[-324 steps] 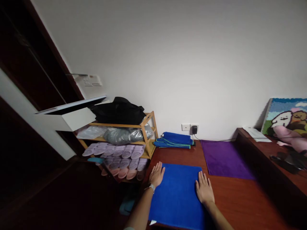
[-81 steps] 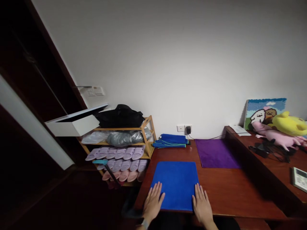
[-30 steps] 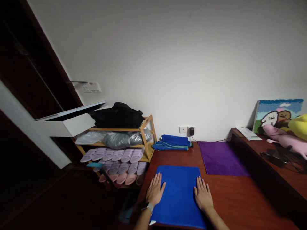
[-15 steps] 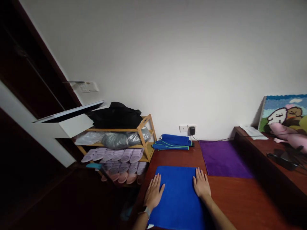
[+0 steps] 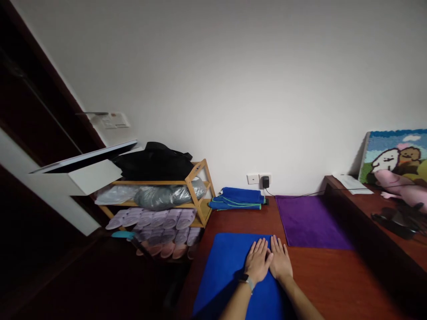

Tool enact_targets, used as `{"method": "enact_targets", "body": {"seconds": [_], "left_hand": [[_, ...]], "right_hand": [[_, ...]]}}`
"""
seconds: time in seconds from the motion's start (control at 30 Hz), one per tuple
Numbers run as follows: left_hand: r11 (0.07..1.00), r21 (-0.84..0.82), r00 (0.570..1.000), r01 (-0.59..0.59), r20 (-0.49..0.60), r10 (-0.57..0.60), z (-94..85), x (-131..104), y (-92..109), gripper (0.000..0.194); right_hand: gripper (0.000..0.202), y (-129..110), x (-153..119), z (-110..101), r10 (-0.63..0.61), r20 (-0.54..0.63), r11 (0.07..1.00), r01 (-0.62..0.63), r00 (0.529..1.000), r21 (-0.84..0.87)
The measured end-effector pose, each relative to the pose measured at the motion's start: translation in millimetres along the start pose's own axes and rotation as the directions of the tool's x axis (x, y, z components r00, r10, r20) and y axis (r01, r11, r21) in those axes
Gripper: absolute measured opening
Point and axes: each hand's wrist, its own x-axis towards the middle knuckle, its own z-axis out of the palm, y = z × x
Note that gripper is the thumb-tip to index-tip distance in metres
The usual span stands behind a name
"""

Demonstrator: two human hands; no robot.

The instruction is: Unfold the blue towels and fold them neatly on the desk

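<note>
A plain blue cloth (image 5: 227, 262) lies spread on the reddish-brown wooden table (image 5: 330, 280). My left hand (image 5: 258, 263), with a watch on its wrist, rests palm down on the cloth right of its middle, fingers stretched out. Close beside it, my right hand (image 5: 280, 260) lies flat along the cloth's right edge, partly over the table. The thumbs meet or nearly touch. Neither hand grips anything. Behind, by the wall, is a pile of folded blue cloths (image 5: 238, 198) with green edging. To the right lies a flat purple cloth (image 5: 312, 222).
Left of the table stands a wooden rack (image 5: 200, 195) with several slippers (image 5: 173, 218), a black bag (image 5: 156, 162) and a white box (image 5: 95, 178). A black plug (image 5: 265, 181) trails a cable rightward. A raised ledge at right holds a pink plush toy (image 5: 402, 189) and a picture (image 5: 395, 153).
My left hand has moved right across the blue cloth, from its left edge to beside my right hand. My right hand has stayed nearly in place. The view has shifted slightly.
</note>
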Motion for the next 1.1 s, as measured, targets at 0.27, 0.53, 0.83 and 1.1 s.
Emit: {"method": "enact_targets", "body": {"seconds": [0.27, 0.53, 0.83, 1.1], "left_hand": [[0.939, 0.139, 0.948, 0.315, 0.003, -0.319, -41.0, -53.7, -138.8, 0.064], [0.892, 0.188, 0.911, 0.412, -0.093, -0.402, -42.2, -80.3, -199.2, 0.062], [0.923, 0.18, 0.926, 0.339, -0.236, -0.294, -50.3, -68.4, -165.5, 0.059], [0.999, -0.031, 0.999, -0.041, -0.034, 0.04, -5.1, 21.3, -16.1, 0.06]], "right_hand": [[0.069, -2.3, 2.0, -1.7, 0.072, -0.024, 0.994, -0.07, 0.997, 0.086], [0.07, -3.8, 0.1, -4.9, 0.079, -0.017, 0.993, -0.078, 0.997, 0.089], [0.069, -7.5, 0.3, -9.4, 0.088, -0.007, 0.991, -0.087, 0.996, 0.097], [0.065, -6.5, -0.9, -12.4, 0.047, 0.016, 0.998, -0.048, 0.999, 0.035]]}}
